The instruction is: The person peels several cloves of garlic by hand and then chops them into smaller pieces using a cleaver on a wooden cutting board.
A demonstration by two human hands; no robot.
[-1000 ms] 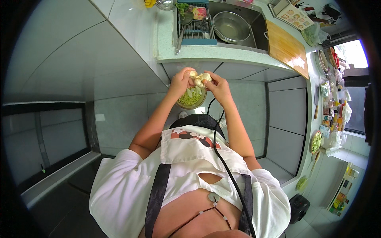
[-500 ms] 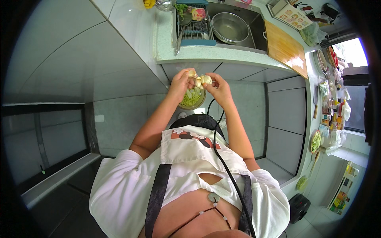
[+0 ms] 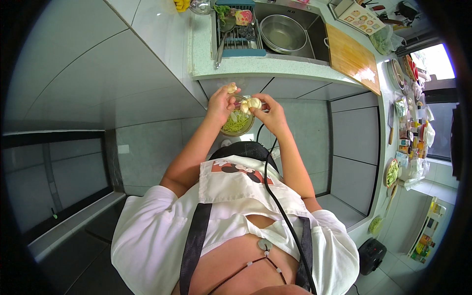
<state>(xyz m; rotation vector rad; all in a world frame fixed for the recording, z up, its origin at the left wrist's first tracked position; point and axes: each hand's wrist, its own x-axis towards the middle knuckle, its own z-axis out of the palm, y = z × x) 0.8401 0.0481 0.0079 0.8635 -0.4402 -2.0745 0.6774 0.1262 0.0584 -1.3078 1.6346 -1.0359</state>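
A small pale food piece (image 3: 231, 88) is pinched in the fingertips of my left hand (image 3: 221, 103). My right hand (image 3: 269, 114) grips a larger pale, lumpy chunk (image 3: 251, 104) close beside it. Both hands hover over a round bin (image 3: 237, 122) on the floor holding green vegetable scraps, just in front of the counter edge (image 3: 255, 73). Whether the two pieces are still joined is too small to tell.
On the counter stands a sink with a steel bowl (image 3: 282, 33), a teal drain rack (image 3: 236, 29) with vegetables, and a wooden cutting board (image 3: 351, 58). Cabinets run down the right side with dishes and bottles (image 3: 408, 123) on the worktop. A dark appliance (image 3: 371, 255) sits on the floor.
My left hand has drawn a small piece up and away from the chunk in my right hand; the hands sit slightly further apart over the bin.
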